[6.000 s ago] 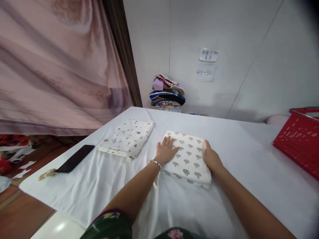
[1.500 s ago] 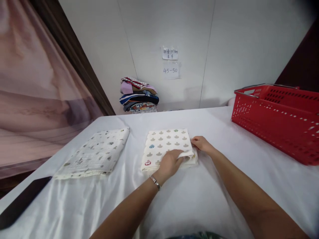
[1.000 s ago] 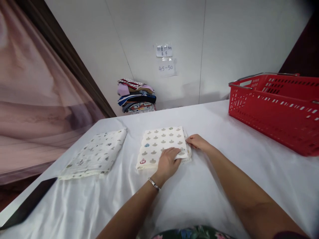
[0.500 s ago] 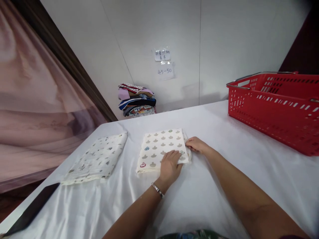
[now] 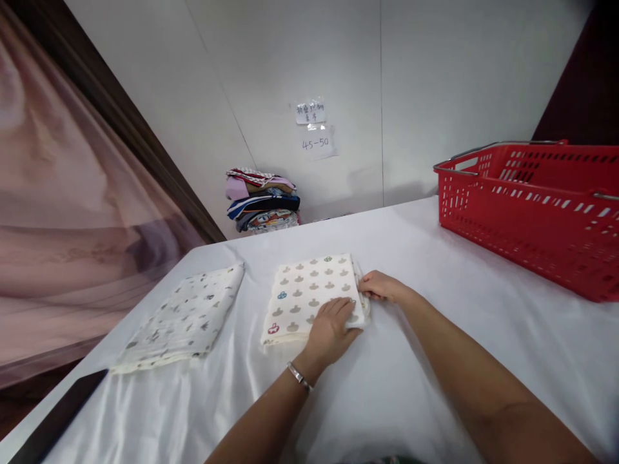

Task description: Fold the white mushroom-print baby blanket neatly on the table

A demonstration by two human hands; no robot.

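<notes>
A folded cream cloth with a mushroom print (image 5: pixel 304 290) lies on the white table sheet (image 5: pixel 416 386) in front of me. My left hand (image 5: pixel 333 328) rests flat on its near right corner, fingers stretched out. At the cloth's right edge my right hand (image 5: pixel 380 286) has its fingers curled against the folded layers. A second folded cloth with small grey prints (image 5: pixel 186 316) lies to the left, apart from both hands.
A red plastic basket (image 5: pixel 532 206) stands at the right rear of the table. A stack of folded fabrics (image 5: pixel 261 201) sits by the wall under two paper notes (image 5: pixel 314 129). A dark phone (image 5: pixel 58 419) lies at the table's left edge. A pink curtain (image 5: pixel 72 212) hangs on the left.
Six seconds ago both hands flanked the cloth with another face up. Over the last second the hands stay on its right corner; the view shifts slightly.
</notes>
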